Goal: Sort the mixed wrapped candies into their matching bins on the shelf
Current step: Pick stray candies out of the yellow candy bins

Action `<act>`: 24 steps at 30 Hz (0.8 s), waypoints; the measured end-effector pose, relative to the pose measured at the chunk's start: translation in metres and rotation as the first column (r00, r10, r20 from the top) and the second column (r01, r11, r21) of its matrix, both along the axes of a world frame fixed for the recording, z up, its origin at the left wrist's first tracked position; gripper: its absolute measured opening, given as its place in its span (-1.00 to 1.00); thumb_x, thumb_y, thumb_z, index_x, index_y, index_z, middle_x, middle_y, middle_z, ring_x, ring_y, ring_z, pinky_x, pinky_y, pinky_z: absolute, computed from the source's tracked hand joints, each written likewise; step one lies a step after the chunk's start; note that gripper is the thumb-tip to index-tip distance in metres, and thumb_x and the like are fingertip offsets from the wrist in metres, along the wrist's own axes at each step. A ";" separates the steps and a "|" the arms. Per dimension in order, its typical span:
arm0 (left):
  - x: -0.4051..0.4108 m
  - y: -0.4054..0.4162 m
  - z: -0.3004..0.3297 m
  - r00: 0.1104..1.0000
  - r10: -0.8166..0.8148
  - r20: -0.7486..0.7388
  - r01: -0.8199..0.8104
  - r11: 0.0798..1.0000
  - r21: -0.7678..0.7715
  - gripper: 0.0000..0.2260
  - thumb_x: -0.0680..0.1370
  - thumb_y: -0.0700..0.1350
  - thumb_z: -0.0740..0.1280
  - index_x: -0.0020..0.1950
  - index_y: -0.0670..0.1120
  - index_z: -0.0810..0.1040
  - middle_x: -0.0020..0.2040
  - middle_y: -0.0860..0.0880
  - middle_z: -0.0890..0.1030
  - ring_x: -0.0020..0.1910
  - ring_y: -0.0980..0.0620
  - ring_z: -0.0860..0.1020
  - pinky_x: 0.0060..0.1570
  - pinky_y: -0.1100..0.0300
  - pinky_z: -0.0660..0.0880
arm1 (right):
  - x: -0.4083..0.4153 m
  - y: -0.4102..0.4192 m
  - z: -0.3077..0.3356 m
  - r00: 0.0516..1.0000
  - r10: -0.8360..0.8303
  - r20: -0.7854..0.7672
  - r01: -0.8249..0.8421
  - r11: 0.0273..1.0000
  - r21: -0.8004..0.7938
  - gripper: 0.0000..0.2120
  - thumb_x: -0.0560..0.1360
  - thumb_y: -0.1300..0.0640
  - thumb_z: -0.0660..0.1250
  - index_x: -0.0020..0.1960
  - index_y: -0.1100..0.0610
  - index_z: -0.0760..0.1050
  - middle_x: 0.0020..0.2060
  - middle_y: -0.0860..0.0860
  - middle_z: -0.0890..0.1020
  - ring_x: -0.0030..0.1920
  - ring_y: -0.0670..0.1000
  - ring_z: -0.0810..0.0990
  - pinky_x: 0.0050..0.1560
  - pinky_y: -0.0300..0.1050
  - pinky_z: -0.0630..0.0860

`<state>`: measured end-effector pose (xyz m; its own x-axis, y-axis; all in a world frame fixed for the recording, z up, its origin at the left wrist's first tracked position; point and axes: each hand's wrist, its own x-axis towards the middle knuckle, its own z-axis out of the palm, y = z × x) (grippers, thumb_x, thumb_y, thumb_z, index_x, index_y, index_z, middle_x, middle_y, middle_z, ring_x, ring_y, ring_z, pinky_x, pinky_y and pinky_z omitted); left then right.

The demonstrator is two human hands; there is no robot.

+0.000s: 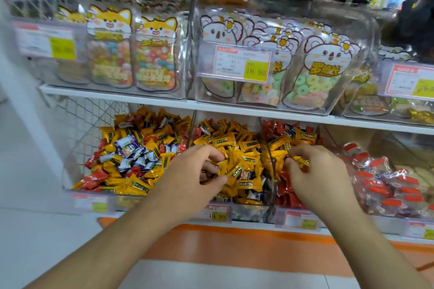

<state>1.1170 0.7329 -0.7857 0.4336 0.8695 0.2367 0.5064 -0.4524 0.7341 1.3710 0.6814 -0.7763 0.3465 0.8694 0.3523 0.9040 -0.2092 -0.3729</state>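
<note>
Bare forearms, left hand, right hand (no sleeves showing).

three open bins sit side by side on the lower shelf across the middle of the frame: the left bin, the middle bin and the right bin, each heaped with wrapped candies. the left hand reaches into the middle bin, the right hand into the right bin. on the upper shelf above stand candy bags in clear boxes. price tags hang on the box fronts.
</note>
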 end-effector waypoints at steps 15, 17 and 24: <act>-0.086 0.063 -0.041 0.846 0.074 -0.528 -0.061 0.997 0.042 -0.72 0.62 0.08 0.38 0.33 0.13 0.59 0.36 0.15 0.56 0.27 0.05 0.54 0.26 0.10 0.52 | -0.090 0.032 -0.015 0.951 0.300 -0.075 -0.300 0.954 0.015 -0.84 0.52 0.26 0.41 -0.08 -0.01 0.62 -0.07 -0.14 0.61 -0.05 -0.08 0.57 -0.09 -0.29 0.40; -0.093 0.067 -0.036 0.793 0.114 -0.598 -0.100 0.993 0.057 -0.82 0.56 0.07 0.41 0.16 0.15 0.63 0.15 0.12 0.64 0.05 0.05 0.59 0.03 0.09 0.60 | -0.094 0.038 -0.017 0.950 0.303 -0.076 -0.304 0.953 0.005 -0.83 0.52 0.26 0.41 -0.08 -0.01 0.62 -0.06 -0.15 0.61 -0.04 -0.12 0.54 -0.08 -0.50 0.32; -0.097 0.074 -0.024 0.874 0.118 -0.472 -0.153 0.987 -0.037 -0.72 0.50 0.16 0.42 0.19 0.20 0.57 0.08 0.19 0.58 0.00 0.12 0.58 0.00 0.07 0.61 | -0.094 0.042 -0.019 0.948 0.310 -0.080 -0.310 0.951 0.003 -0.82 0.52 0.27 0.41 -0.09 -0.01 0.63 -0.08 -0.21 0.60 -0.09 -0.26 0.50 -0.09 -0.60 0.28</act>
